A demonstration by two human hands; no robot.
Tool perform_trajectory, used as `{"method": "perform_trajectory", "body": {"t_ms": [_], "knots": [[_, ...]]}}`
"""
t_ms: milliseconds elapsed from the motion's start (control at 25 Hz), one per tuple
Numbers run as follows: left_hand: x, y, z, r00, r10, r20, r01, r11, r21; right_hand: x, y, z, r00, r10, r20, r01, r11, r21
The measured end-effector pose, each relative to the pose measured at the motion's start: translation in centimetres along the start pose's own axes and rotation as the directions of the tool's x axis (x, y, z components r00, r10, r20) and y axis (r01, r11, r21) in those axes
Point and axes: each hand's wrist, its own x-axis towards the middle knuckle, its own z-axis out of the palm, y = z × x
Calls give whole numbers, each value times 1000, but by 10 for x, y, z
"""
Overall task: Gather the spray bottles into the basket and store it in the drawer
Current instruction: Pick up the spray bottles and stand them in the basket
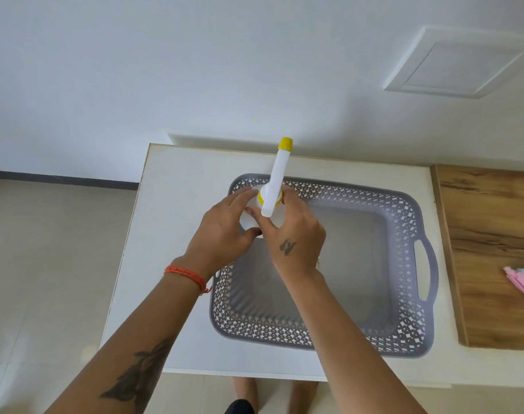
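Both hands are closed around one white spray bottle [274, 186], the left hand [225, 231] cupping its body, the right hand [293, 231] wrapped just under the head. It is held over the far-left corner of the grey basket [416, 294], which looks empty on the white table [177, 234]. The gathering step is under way; next, lower and release it inside. To the right of the hands, pink bottles [523, 282] lie on the wooden top.
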Motion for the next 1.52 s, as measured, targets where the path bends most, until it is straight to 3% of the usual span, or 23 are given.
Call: {"method": "perform_trajectory", "body": {"t_ms": [120,200,320,440,680,880,1000,1080,1160,1240,1400,1520], "knots": [[-3,6,-3,999,-42,-13,42,999,-8,-1,4,-10,992,27,120,-34,998,56],[-13,12,-5,990,-70,-119,69,997,-16,-3,12,-24,981,26,194,-50,992,119],[-46,29,11,873,-149,-465,141,989,-53,-9,38,-58,978,50,204,-97,969,228],[-77,71,53,779,-249,-576,174,968,-184,-13,79,-103,979,105,176,-149,953,264],[-44,220,162,872,-253,-419,48,896,-441,-10,187,-206,984,135,119,-160,960,230],[-2,324,255,960,-207,-187,91,867,-490,0,288,-282,985,129,110,-141,985,103],[12,358,310,967,-253,1,226,861,-455,10,351,-309,971,41,237,10,977,-211],[18,370,343,947,-307,98,319,857,-405,14,385,-316,906,44,422,179,862,-474],[21,374,366,934,-335,123,357,875,-327,11,406,-312,854,53,518,323,727,-606],[19,376,381,936,-335,105,351,896,-272,6,418,-307,844,49,534,372,663,-650],[11,380,386,946,-310,97,325,899,-294,4,425,-306,883,32,468,331,665,-670],[9,378,370,958,-281,63,280,860,-427,0,416,-305,910,22,414,276,713,-644]]}}
